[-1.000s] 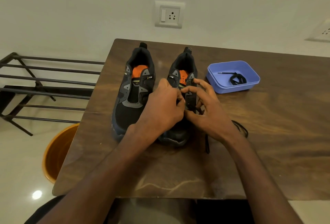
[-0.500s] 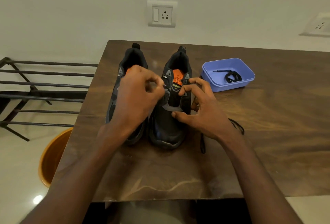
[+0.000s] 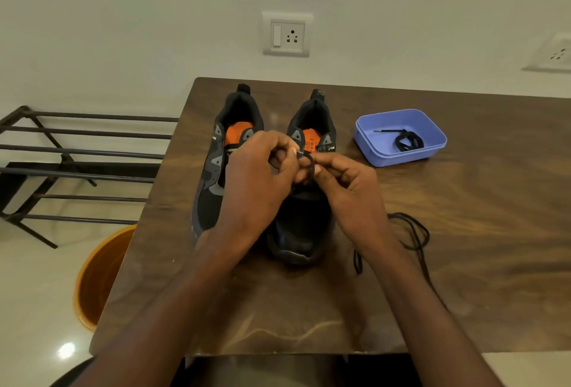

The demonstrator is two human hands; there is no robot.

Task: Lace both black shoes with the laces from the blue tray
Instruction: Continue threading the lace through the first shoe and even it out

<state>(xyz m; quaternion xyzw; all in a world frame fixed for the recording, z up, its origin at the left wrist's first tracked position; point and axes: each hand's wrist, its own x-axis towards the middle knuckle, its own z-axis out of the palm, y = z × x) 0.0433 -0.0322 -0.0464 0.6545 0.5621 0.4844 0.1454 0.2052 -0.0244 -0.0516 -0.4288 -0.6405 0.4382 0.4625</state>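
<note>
Far left, off the table: a dark metal rack (image 3: 77,152) with horizontal bars, and below it an orange bucket (image 3: 99,278) on the floor beside the table (image 3: 463,263) corner.

On the wooden table we see two black shoes side by side, toes toward us. The left shoe (image 3: 213,176) stands unlaced with its orange insole showing; a small tag on its outer side is too small for us to read.

The left hand (image 3: 259,182) hovers over the gap between the shoes, fingers curled, thumb and forefinger pinched together on the tip of a black lace (image 3: 309,164). The right hand (image 3: 343,186) meets it just beside, fingers curled, pinching the same lace where it forms a small loop. Both grips are closed tight on the lace, above the tongue of the right shoe (image 3: 302,226).

On that shoe's orange insole we read "AIR"; the remaining letters are hidden.

The lace's slack trails from under the right wrist and lies looped on the table to the right.

Further right and back, the blue tray (image 3: 370,152) holds a second lace (image 3: 408,141), coiled.

On the wall, a white switch-and-socket plate (image 3: 287,34), with another socket (image 3: 553,53) at far right.
</note>
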